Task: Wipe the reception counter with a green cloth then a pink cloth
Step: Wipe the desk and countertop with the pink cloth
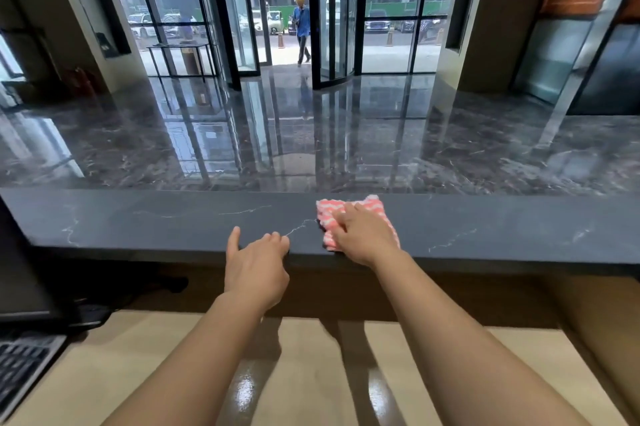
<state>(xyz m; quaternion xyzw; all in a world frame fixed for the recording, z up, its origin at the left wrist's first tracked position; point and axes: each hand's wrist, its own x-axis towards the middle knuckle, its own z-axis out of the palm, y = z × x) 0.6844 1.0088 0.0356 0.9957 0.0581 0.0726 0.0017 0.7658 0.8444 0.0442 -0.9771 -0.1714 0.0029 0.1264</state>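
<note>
A: Where is the pink cloth [372,205]?

B: On top of the bench [138,224], close to its front edge. The right hand [363,238] lies flat on it. Its fingers [348,214] are stretched out and press the cloth down rather than clenching round it.

A: And the left hand [256,266]?

B: It holds nothing. Its fingers [275,240] rest loose on the front edge of the bench, just beside the cloth, with the thumb spread apart from them.

A: What about the green cloth?

B: I can't see it anywhere on the bench. I judge the pink pass is the step in hand, so the task looks to be in its second half. How much of the bench is done I cannot tell.

A: What could go wrong from here?

B: The cloth is bunched under the palm, and one corner reaches the front edge of the bench. A stroke pulled toward the person could drag it over that edge and onto the lower desk [311,373] under the bench. Only downward pressure holds it, too. On polished stone the hand may slide across the cloth and leave it behind, so streaks would be missed.

A: Anything else?

B: The left hand lies in the path if the wipe runs that way along the bench, so the cloth would stop against it unless it lifts. Long stretches of the bench run out on both sides, and a short reach would leave the ends unwiped. A keyboard [20,370] also sits below the bench at the far side from the cloth. Whether the cloth is damp enough to drip there, I cannot tell.
</note>
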